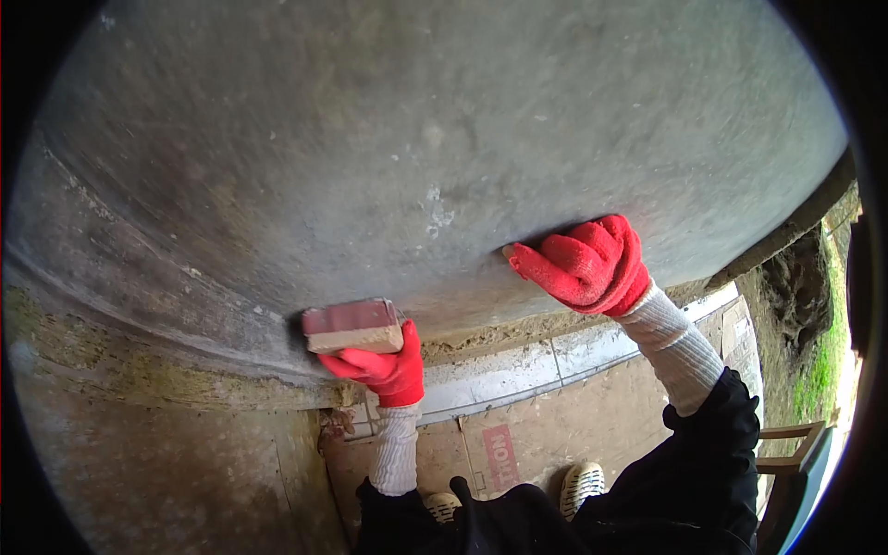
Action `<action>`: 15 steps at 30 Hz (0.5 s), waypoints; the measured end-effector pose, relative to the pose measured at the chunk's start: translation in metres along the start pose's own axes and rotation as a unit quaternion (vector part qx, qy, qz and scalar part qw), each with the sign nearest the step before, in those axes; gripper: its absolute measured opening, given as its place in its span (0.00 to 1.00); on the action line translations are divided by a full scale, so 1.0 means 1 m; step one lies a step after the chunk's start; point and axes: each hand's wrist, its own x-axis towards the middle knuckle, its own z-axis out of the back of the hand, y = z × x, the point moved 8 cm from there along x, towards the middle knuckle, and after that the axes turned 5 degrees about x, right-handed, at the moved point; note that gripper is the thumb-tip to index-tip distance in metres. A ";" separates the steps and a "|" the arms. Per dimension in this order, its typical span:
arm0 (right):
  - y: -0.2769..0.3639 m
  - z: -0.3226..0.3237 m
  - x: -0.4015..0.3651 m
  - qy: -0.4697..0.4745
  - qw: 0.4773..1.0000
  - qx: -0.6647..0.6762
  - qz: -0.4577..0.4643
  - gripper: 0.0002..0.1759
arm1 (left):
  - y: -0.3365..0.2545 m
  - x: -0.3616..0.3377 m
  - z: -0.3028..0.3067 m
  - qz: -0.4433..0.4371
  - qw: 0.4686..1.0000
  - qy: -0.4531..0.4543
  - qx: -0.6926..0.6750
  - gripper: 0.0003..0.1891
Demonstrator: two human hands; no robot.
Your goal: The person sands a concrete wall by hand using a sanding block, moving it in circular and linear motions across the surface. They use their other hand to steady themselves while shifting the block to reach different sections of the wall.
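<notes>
Head view: the left hand, in a red glove, is clamped on a reddish-brown block from underneath, with the fingers wrapped along its lower edge. The block sits at about 7 o'clock from the picture's centre, its far face pressed to the lower curve of the grey plastered wall.

At 3 o'clock from the block, the right hand leans on the same wall with its fingers curled together. A pale tip shows at the knuckles, but I cannot tell what it is.

The block looks rigid, squared and light enough for 1 hand. Its surface seems gritty rather than slippery, so a grip across the 2 long edges should hold it best.

At 6 o'clock, 2 pale shoes stand on cardboard.
</notes>
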 end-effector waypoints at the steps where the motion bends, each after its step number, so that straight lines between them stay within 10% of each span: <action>1: -0.001 -0.001 -0.001 0.000 1.000 0.000 -0.003 0.20 | 0.000 -0.009 -0.004 -0.024 1.000 -0.005 0.004 0.64; 7: 0.001 -0.002 -0.003 0.027 1.000 0.006 -0.012 0.23 | 0.008 0.000 0.003 0.100 0.994 0.018 -0.033 0.65; 15: 0.000 -0.004 -0.003 0.022 1.000 0.000 -0.008 0.24 | 0.017 -0.036 -0.013 0.000 1.000 0.013 -0.025 0.64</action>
